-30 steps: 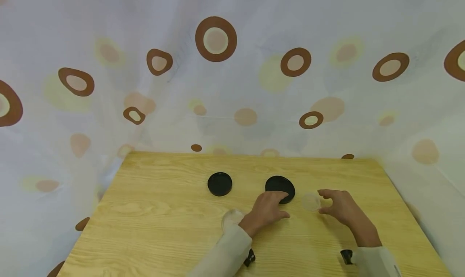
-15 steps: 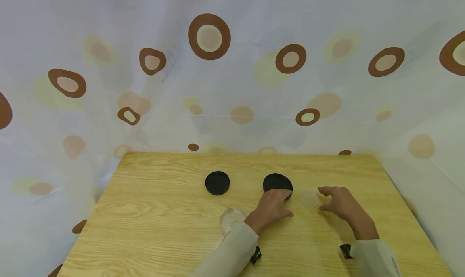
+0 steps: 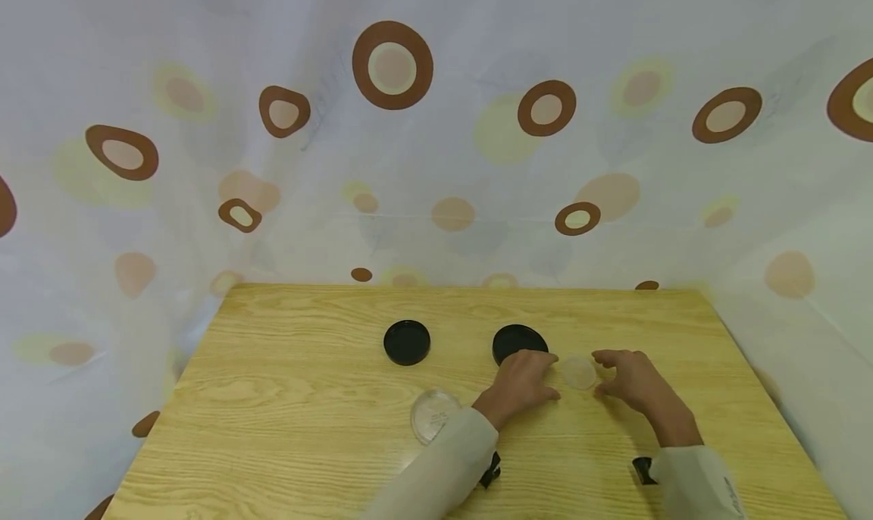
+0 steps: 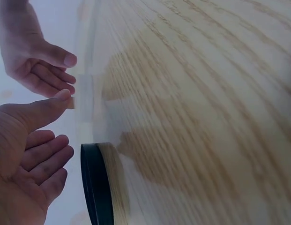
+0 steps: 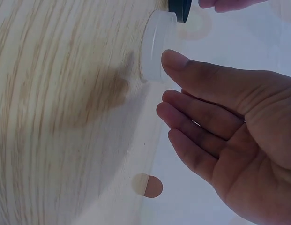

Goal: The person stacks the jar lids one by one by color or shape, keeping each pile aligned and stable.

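A small translucent white round dish or lid (image 3: 579, 372) lies on the wooden table, between the two hands; in the right wrist view its low, frosted side wall (image 5: 157, 47) shows. My left hand (image 3: 521, 383) hovers just to its left, thumb and fingers apart, holding nothing, and partly hides a black round dish (image 3: 514, 341). On the other side my right hand (image 3: 634, 383) has its thumb and fingers spread toward the translucent piece, with a small gap between them. A clear round dish (image 3: 430, 416) lies by my left sleeve, which partly covers it.
Another black round dish (image 3: 407, 343) sits farther left on the table (image 3: 293, 399). A white curtain (image 3: 457, 156) with brown ring patterns surrounds the table's back and sides. Black straps show at both wrists.
My left hand has moved right, off the front of the black dish and closer to the translucent piece. More of the clear dish shows. The right hand has shifted slightly left.
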The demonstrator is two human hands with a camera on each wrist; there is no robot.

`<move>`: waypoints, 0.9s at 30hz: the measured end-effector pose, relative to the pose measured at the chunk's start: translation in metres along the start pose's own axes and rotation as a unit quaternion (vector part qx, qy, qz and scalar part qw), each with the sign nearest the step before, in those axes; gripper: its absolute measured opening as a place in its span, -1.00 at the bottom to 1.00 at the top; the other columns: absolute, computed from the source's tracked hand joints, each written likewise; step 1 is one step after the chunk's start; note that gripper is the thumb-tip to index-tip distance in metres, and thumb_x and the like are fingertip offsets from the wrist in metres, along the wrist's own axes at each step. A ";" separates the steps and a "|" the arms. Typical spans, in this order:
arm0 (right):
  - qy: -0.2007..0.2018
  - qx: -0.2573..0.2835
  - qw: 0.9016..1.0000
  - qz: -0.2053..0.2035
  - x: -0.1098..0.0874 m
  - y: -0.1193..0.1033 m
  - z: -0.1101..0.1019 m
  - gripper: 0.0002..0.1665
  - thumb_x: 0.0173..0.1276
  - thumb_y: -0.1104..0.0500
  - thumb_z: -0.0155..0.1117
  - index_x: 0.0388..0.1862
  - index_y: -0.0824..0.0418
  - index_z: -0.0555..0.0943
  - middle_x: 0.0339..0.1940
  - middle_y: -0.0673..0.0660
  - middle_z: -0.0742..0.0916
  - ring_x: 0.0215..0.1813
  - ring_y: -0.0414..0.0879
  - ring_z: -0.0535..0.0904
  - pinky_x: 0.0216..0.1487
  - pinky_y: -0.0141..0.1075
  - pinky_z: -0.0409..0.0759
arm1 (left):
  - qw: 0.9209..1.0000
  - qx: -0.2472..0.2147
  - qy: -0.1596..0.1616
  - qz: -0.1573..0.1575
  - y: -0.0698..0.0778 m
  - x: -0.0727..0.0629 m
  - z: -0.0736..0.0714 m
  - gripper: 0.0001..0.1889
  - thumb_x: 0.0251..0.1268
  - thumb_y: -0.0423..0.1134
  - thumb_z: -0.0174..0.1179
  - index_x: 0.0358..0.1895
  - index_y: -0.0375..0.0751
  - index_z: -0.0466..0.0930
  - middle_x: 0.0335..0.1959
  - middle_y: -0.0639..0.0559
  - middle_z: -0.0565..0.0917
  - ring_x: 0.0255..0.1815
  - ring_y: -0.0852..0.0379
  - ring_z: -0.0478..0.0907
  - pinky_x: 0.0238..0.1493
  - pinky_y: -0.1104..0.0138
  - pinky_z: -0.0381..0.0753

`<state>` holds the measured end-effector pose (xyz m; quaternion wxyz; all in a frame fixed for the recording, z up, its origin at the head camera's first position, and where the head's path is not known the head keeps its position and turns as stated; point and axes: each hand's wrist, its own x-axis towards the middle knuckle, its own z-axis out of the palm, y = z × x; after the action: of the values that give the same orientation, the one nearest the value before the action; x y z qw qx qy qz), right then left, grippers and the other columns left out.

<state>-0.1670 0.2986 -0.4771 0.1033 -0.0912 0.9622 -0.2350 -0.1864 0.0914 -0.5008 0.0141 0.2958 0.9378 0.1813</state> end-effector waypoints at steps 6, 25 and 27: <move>0.011 -0.018 1.000 -0.005 0.004 0.002 0.003 -0.30 0.01 0.28 0.48 0.13 0.52 0.49 -0.04 0.50 0.64 -0.06 0.34 0.59 -0.16 0.03 0.65 | 0.999 0.012 -0.021 -0.021 0.002 0.003 0.003 -0.45 0.02 0.03 0.41 0.16 0.08 0.56 0.07 0.28 0.64 0.01 0.35 0.60 -0.09 0.53 0.59; 0.010 0.005 1.000 0.017 0.006 0.005 0.013 -0.36 0.04 0.29 0.44 0.14 0.45 0.52 0.06 0.49 0.61 0.10 0.43 0.50 0.03 0.20 0.52 | 0.998 0.060 -0.017 -0.030 0.008 0.020 0.018 -0.81 0.15 -0.03 0.34 -0.29 0.10 0.52 -0.30 0.31 0.62 -0.34 0.39 0.54 -0.48 0.53 0.43; 0.010 0.006 1.000 0.017 0.006 0.005 0.014 -0.37 0.05 0.29 0.42 0.14 0.45 0.52 0.03 0.48 0.63 0.08 0.41 0.51 0.01 0.17 0.54 | 0.998 0.062 -0.013 -0.021 0.009 0.020 0.019 -0.82 0.16 -0.04 0.33 -0.27 0.09 0.52 -0.28 0.30 0.62 -0.32 0.38 0.54 -0.47 0.53 0.43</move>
<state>-0.1701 0.2952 -0.4921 0.0978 -0.0721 0.9632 -0.2396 -0.1959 0.1154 -0.5136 0.0118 0.2783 0.9530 0.1191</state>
